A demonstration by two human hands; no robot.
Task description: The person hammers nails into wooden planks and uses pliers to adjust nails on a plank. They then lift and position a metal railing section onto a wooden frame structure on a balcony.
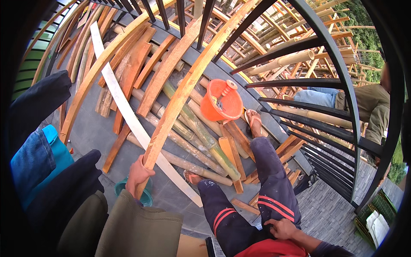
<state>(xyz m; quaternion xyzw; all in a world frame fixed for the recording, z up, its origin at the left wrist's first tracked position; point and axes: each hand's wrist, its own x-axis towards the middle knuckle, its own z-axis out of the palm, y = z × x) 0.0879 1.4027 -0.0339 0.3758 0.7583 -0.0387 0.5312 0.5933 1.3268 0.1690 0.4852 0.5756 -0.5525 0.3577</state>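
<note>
My left hand [140, 172] is closed around the near end of a long wooden beam [177, 105], which slants up and away to the black railing at the far side. Hanging clothes [132, 229] hide my left forearm. Over my thigh, close to the red shirt, my right hand [283, 228] has its fingers curled, with no object visible in it. Beneath the beam passes a long pale white strip [124, 107]. Bamboo poles [199, 128] and sawn timber pieces [155, 92] lie on the grey floor in front of my sandalled feet.
An orange bucket [209, 107] holding a wooden-handled tool [230, 87] stands by my right foot. A teal bucket [146, 197] sits below my left hand. Black railings [308, 83] curve along the right. Beyond them is another person [364, 100] among stacked timber and bamboo.
</note>
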